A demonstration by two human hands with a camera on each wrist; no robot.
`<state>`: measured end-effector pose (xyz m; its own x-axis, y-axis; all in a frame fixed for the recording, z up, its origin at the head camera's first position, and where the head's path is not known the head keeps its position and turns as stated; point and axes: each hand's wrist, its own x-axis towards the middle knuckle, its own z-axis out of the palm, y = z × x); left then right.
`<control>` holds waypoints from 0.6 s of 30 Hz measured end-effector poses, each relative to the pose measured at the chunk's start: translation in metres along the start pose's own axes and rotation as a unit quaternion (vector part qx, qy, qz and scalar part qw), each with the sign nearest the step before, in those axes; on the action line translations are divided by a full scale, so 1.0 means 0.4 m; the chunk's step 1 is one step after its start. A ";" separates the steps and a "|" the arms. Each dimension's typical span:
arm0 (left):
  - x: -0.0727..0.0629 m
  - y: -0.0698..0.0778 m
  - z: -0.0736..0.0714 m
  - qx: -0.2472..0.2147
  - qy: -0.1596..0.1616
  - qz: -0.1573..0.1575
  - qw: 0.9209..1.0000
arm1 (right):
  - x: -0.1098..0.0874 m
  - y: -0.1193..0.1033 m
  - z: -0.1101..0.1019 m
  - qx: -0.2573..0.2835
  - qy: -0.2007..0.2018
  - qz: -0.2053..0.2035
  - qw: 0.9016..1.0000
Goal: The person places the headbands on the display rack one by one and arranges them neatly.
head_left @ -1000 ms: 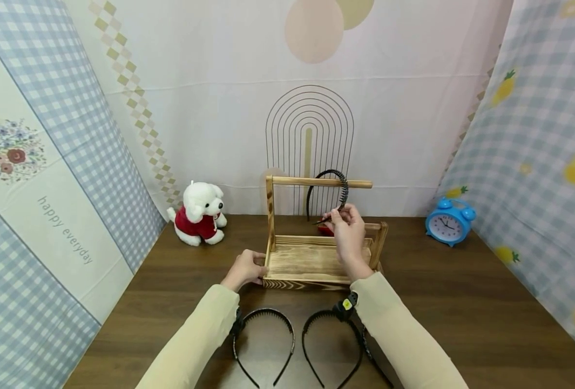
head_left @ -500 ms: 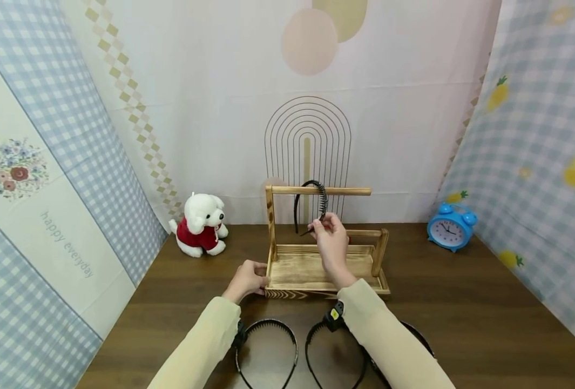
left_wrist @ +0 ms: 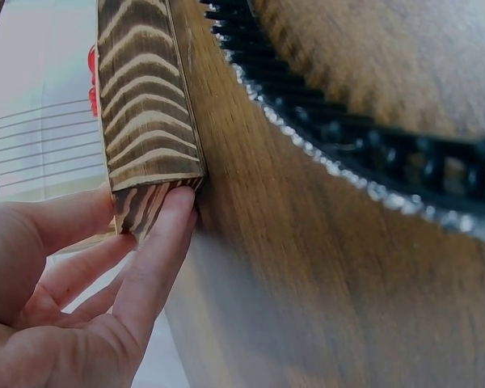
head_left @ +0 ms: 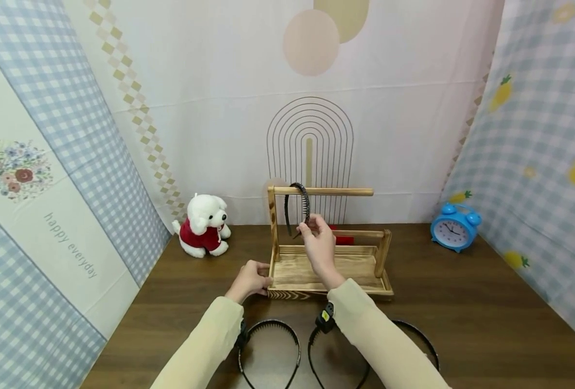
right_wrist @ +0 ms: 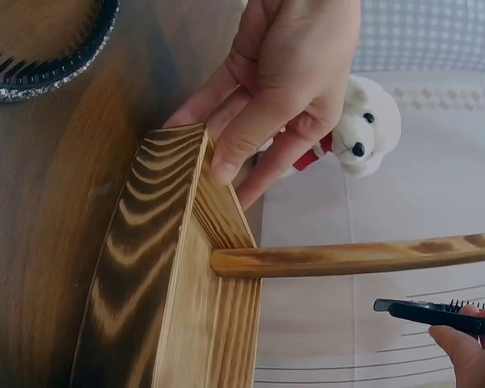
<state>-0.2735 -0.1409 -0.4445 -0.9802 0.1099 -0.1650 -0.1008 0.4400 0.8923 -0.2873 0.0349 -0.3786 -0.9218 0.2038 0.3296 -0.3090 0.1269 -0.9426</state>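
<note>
Leftward along the rod (head_left: 347,192), the headband (head_left: 306,202) has shifted, now near the post (head_left: 274,224) of the wooden rack (head_left: 283,294). From my remote seat it appears to straddle the rod, one lower end pinched by the right hand's (head_left: 319,247) fingers. Left-hand (head_left: 249,280) fingers grip the rack's left end. I judge that dragging sideways could snag the teeth on the wood, and a loose left grip could then let the rack skid. Another headband (left_wrist: 303,133) lies on the tabletop (head_left: 170,308).

Pale cream sleeves (head_left: 197,346), black wrist cameras (head_left: 324,320) at both cuffs (head_left: 347,294), yellow mark (head_left: 325,315) on the right one
</note>
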 end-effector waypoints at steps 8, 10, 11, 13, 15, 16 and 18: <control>-0.001 -0.004 -0.001 0.001 -0.004 -0.002 1.000 | -0.003 -0.012 0.026 -0.039 -0.023 0.000 0.999; -0.002 -0.004 -0.001 0.005 -0.003 0.000 1.000 | -0.001 -0.014 0.030 -0.042 -0.032 0.001 0.999; -0.003 -0.004 -0.001 0.006 -0.002 0.000 1.000 | 0.000 -0.016 0.033 -0.042 -0.037 0.002 0.998; -0.002 -0.003 0.001 0.007 -0.001 -0.001 1.000 | 0.000 -0.016 0.036 -0.048 -0.047 0.003 0.998; -0.001 -0.003 0.001 0.006 -0.001 -0.003 1.000 | -0.001 -0.017 0.038 -0.053 -0.056 0.003 0.997; 0.000 -0.004 0.001 0.008 -0.001 -0.004 1.000 | -0.001 -0.018 0.040 -0.052 -0.060 0.002 0.997; 0.002 -0.004 0.002 0.009 0.000 -0.007 1.000 | -0.004 -0.020 0.041 -0.050 -0.070 0.001 0.996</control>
<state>-0.2740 -0.1408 -0.4463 -0.9788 0.1035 -0.1765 -0.1106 0.4578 0.8821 -0.2871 0.0177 -0.3726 -0.9481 0.0670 0.3109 -0.2893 0.2243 -0.9306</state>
